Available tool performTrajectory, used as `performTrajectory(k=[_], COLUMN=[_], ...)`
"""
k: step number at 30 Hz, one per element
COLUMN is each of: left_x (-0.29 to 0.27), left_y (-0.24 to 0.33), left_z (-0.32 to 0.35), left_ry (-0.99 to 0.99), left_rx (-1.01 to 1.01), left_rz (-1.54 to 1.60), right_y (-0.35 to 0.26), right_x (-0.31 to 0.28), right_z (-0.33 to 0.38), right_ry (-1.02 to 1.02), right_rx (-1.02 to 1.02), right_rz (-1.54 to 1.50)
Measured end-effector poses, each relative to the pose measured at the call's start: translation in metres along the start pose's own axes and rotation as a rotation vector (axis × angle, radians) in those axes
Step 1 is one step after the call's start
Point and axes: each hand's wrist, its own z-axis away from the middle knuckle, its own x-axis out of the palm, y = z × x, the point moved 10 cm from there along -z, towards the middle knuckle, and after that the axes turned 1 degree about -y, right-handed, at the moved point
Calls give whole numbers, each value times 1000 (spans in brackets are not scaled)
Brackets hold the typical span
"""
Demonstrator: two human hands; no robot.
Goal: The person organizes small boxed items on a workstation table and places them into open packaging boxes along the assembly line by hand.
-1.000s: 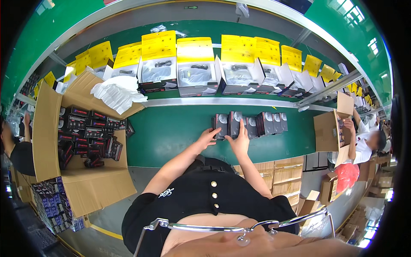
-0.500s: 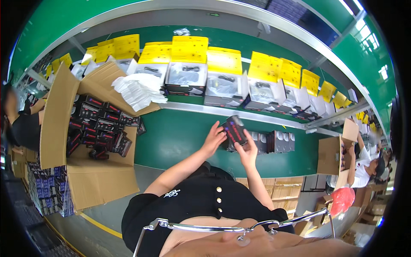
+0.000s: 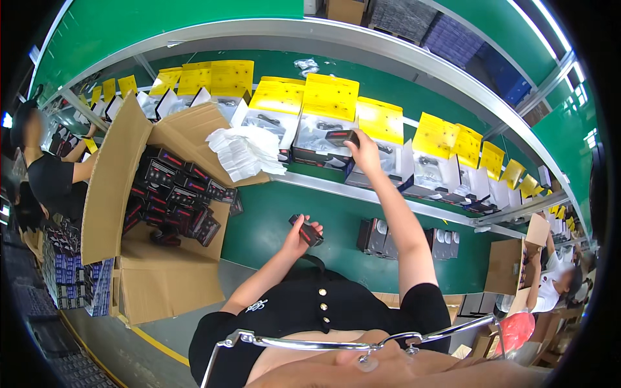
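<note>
My left hand (image 3: pixel 299 234) holds a small black box with red trim (image 3: pixel 306 229) just above the green table (image 3: pixel 272 223). My right hand (image 3: pixel 364 150) is stretched up to the shelf and grips another small black box (image 3: pixel 341 137) over an open white carton with a yellow lid (image 3: pixel 321 132). A row of like black boxes (image 3: pixel 406 241) stands on the green table to the right of my left hand.
A big open cardboard carton (image 3: pixel 152 213) full of black boxes lies at the left, with a stack of white sheets (image 3: pixel 244 152) on its flap. Yellow-lidded white cartons (image 3: pixel 440 161) line the shelf. One person works at the far left (image 3: pixel 48 174), another at the right (image 3: pixel 550 284).
My right hand has gone from the table up to the shelf with a black box. My left hand stays low holding its box. The view has swung to the right.
</note>
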Motion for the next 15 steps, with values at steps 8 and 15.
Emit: performTrajectory(k=[8, 15], left_x=[-36, -37], left_y=[-13, -3], left_z=[20, 18], left_ry=[81, 81], left_rx=[-42, -75], left_rz=[34, -116], right_y=[73, 83], right_x=[59, 64], right_z=[-53, -14], right_ry=[-467, -577], right_rx=[63, 142], right_rz=[478, 417])
